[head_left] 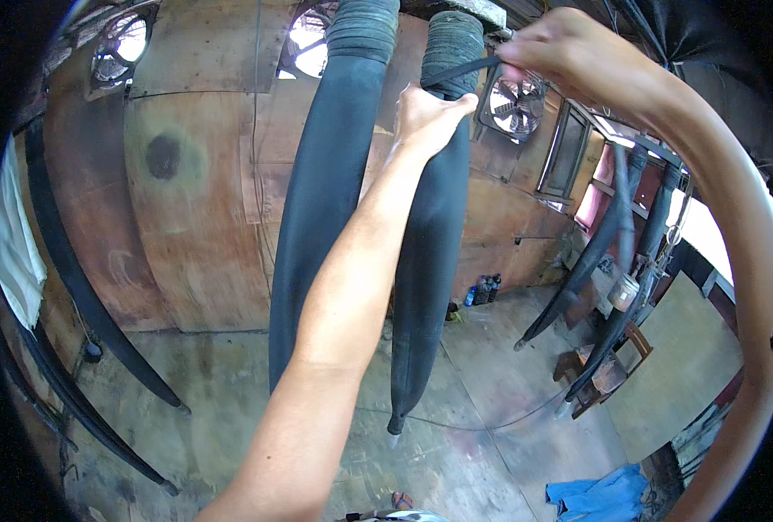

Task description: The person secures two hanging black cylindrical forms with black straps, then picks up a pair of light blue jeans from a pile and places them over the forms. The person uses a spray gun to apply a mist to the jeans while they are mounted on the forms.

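Observation:
Two long black rubber-like tubes hang side by side before me, bound at their tops with dark strip. On the right-hand tube (430, 235), my left hand (430, 120) grips just below the wrapped top (452, 52), thumb across the front and the other fingers mostly hidden. A narrow dark strip (469, 68) runs taut from that wrapping to my right hand (547, 45), raised up and to the right, its fingers pinched shut on the strip's end. Beside my left forearm hangs the left-hand tube (321, 191), with its own coiled wrapping (362, 26); neither hand is on it.
More dark tubes hang at the left (90, 261) and right (595, 252). A wooden chair (634, 348) stands at the right near a leaning board (682, 365). Blue cloth (597, 496) lies on the floor. Fans (515, 109) sit in the far wall; small bottles (484, 290) stand below.

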A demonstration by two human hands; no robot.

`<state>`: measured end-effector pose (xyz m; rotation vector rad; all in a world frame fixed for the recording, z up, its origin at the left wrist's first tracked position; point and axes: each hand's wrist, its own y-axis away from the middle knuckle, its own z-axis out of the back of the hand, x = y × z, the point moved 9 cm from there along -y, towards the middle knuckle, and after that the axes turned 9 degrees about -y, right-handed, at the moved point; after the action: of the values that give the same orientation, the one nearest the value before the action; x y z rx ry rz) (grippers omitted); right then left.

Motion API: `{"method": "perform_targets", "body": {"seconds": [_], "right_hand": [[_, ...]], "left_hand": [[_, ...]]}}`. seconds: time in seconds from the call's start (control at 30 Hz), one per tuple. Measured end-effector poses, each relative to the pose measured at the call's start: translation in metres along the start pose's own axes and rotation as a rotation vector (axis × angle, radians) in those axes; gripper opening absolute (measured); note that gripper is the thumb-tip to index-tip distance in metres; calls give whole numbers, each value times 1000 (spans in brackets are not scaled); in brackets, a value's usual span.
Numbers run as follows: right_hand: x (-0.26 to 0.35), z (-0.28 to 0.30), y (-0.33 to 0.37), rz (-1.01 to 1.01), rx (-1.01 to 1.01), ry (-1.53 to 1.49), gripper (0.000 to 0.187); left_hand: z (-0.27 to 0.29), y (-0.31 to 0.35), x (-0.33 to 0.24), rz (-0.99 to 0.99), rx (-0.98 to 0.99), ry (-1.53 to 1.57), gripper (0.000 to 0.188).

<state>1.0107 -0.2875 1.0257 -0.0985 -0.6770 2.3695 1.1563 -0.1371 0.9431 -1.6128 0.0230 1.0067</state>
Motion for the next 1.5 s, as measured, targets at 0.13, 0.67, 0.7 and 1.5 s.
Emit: {"method": "perform_targets", "body": {"seconds": [0.13, 0.67, 0.7, 1.5], "right_hand": [[-20, 32, 81, 123, -133, 140, 39], [-229, 1, 34, 103, -303, -87, 32], [-230, -4, 20, 199, -337, -102, 33], [-122, -124, -180, 348, 84, -606, 20]], "left_hand": [[-7, -3, 9, 65, 181, 104, 46], [-17, 17, -10, 87, 621, 496, 57], [-18, 18, -11, 98, 635, 532, 61], [-22, 28, -21, 32, 594, 874, 83]]}}
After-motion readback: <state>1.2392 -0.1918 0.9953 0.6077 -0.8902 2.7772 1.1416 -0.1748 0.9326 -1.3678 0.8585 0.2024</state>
